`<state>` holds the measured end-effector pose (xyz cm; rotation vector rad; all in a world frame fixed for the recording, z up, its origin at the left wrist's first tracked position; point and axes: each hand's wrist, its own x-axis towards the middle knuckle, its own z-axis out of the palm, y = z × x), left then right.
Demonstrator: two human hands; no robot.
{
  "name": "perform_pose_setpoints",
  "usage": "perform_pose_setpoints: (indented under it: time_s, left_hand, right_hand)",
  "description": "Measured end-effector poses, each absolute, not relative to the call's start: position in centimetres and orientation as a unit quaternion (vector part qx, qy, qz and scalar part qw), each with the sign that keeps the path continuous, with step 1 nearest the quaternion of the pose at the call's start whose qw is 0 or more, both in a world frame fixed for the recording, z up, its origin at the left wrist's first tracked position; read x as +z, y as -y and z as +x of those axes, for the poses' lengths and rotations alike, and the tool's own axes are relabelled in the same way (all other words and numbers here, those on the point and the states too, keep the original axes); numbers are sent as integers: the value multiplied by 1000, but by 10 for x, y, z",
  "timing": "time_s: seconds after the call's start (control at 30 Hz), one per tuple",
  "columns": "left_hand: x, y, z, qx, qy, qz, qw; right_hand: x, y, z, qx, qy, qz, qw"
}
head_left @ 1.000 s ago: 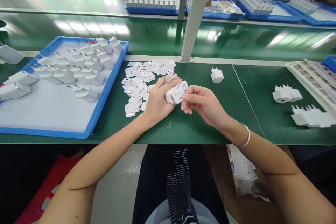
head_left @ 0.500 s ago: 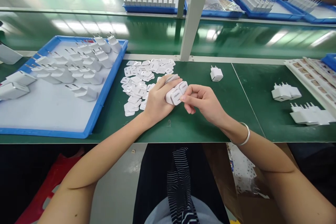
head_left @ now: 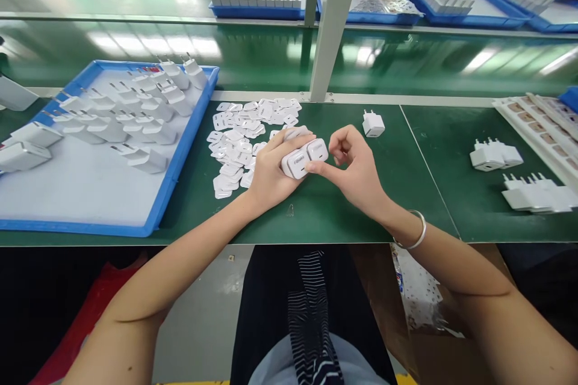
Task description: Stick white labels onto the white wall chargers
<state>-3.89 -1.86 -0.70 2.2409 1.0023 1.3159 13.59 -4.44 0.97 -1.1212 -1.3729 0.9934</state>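
Chargers (head_left: pixel 295 164) held in my left hand (head_left: pixel 273 169), fingers (head_left: pixel 276 143) closed around them, my right hand (head_left: pixel 359 173) half open, gripping nothing, thumb (head_left: pixel 324 169) touching one, covers (head_left: pixel 232 169) left, tray (head_left: pixel 90 192) farther left

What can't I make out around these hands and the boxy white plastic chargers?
Head view: rear ends of the held chargers, covered by the bare left hand.
Head view: left end of the blue-rimmed white tray, cut off by the left edge.
Head view: markings on the thin white plastic plates, too small.
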Motion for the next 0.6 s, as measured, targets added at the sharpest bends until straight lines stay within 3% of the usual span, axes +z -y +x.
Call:
perform_pose_setpoints:
  time_s: [0.2,0.4,0.6]
  left_hand:
    - [-3,23,-34,494,-332,781,188]
    - [-6,20,-37,493,-317,802,113]
    - [-7,14,-35,498,-301,800,148]
  right_hand:
    - [9,44,129,597,496,-386,499]
    - [8,46,127,596,515,-379,486]
    - [3,45,125,567,570,-362,472]
